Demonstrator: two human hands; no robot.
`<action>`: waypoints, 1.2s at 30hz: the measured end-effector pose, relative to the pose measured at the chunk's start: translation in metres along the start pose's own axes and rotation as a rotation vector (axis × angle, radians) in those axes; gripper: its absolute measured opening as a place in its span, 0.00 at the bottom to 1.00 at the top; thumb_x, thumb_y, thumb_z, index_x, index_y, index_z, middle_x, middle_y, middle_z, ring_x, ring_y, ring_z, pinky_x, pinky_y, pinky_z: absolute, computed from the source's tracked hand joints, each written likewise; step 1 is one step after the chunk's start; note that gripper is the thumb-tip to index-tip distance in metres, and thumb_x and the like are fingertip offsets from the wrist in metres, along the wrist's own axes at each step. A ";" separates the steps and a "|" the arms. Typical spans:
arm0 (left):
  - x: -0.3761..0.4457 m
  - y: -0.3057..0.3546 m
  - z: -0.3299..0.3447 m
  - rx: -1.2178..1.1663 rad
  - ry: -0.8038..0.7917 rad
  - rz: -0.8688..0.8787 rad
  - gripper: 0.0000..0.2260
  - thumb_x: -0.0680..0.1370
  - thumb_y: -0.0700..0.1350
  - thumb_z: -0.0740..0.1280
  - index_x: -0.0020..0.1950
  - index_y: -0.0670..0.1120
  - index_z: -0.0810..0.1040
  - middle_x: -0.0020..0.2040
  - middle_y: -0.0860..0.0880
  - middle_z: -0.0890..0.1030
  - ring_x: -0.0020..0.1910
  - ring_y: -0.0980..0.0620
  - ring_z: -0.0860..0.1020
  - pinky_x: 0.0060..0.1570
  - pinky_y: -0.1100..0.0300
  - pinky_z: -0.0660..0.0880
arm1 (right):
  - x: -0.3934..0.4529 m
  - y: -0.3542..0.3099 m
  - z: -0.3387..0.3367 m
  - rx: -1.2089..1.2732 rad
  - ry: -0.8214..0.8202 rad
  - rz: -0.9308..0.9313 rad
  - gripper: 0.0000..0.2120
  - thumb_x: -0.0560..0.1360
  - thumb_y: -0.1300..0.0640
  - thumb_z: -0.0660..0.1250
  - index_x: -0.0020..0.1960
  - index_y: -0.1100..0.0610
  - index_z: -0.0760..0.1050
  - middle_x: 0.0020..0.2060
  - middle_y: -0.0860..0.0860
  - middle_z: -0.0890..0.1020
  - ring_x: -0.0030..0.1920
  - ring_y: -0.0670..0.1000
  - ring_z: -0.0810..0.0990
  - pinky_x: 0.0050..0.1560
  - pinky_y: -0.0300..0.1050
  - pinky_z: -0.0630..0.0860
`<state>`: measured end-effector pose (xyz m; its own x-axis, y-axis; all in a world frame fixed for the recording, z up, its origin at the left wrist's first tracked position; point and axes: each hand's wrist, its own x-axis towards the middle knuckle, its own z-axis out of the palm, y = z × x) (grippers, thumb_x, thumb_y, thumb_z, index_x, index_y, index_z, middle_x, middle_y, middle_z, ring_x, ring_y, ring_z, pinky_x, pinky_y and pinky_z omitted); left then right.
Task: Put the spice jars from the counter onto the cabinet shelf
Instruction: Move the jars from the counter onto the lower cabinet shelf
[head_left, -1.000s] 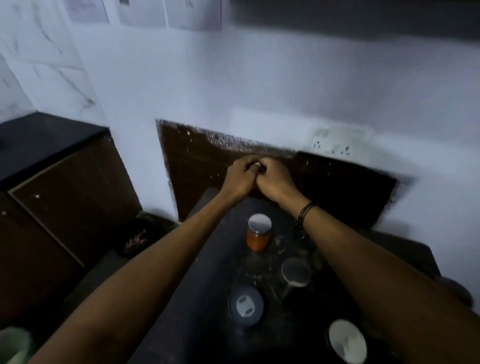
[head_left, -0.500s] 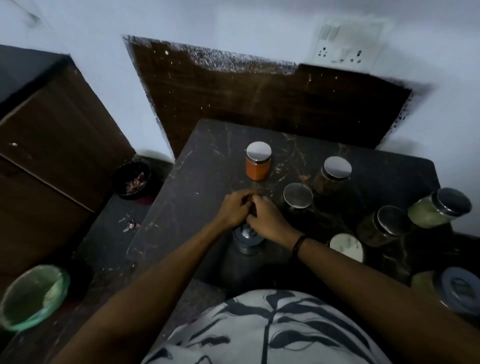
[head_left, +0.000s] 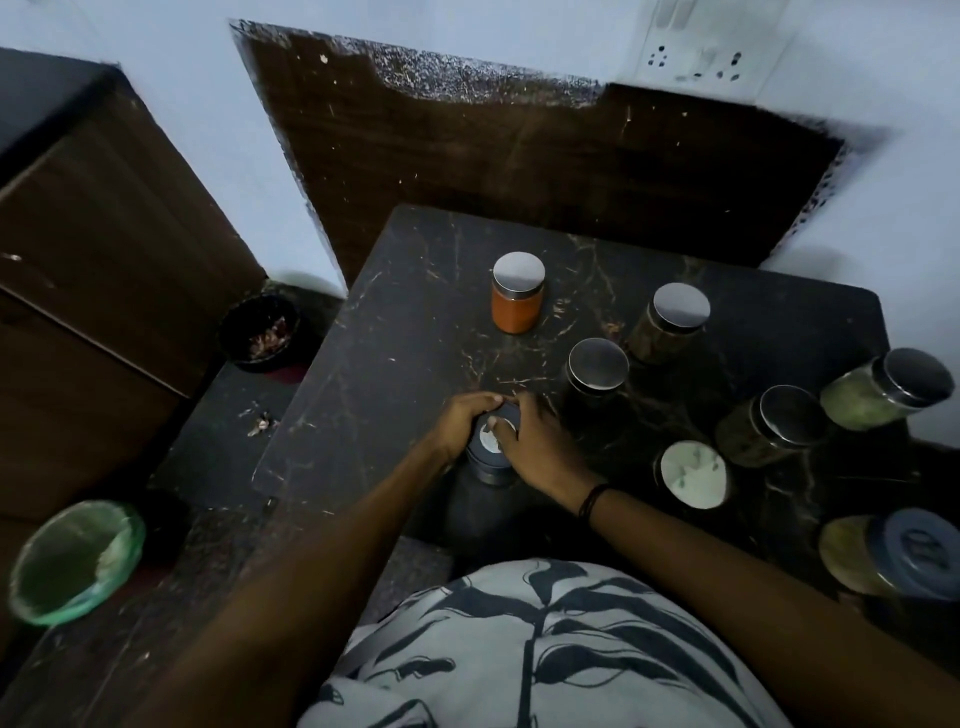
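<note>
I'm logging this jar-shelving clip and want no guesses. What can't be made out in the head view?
- Dark container: both the left hand and right hand cover its lid and sides, so its contents stay hidden.
- Cabinet shelf: none is visible; only a closed brown cabinet shows at left.
- Blue-lidded jar: cut off by the right edge.
- Dark jar: dim light hides its contents.

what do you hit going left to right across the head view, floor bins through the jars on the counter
green bin → dark bowl → left hand → orange jar → steel-lidded jar → white-lidded jar → green spice jar
</note>
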<state>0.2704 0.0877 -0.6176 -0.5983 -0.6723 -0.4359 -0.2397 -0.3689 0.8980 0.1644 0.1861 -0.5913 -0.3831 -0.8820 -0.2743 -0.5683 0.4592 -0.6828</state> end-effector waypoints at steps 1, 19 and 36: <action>0.000 0.000 0.001 -0.013 -0.003 -0.013 0.13 0.80 0.38 0.60 0.56 0.34 0.82 0.53 0.35 0.83 0.50 0.41 0.81 0.58 0.47 0.77 | 0.000 0.000 0.001 0.014 0.011 0.008 0.18 0.79 0.46 0.63 0.61 0.57 0.67 0.62 0.58 0.76 0.62 0.59 0.75 0.58 0.50 0.72; -0.012 0.023 0.009 -0.509 0.315 -0.216 0.24 0.82 0.56 0.54 0.55 0.41 0.82 0.48 0.41 0.87 0.45 0.46 0.86 0.43 0.55 0.80 | 0.005 0.011 -0.013 0.695 0.091 -0.037 0.30 0.69 0.60 0.77 0.64 0.54 0.64 0.61 0.51 0.76 0.59 0.45 0.77 0.56 0.36 0.75; -0.026 0.022 0.007 -0.537 0.232 0.016 0.11 0.80 0.45 0.65 0.61 0.43 0.72 0.58 0.39 0.78 0.54 0.43 0.79 0.56 0.46 0.77 | 0.032 0.001 -0.010 1.035 0.100 0.213 0.15 0.82 0.49 0.58 0.59 0.58 0.76 0.57 0.61 0.82 0.58 0.62 0.82 0.61 0.63 0.77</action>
<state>0.2750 0.1018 -0.5856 -0.4009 -0.7811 -0.4787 0.2252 -0.5905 0.7750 0.1442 0.1591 -0.5945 -0.4869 -0.7598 -0.4310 0.3963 0.2475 -0.8841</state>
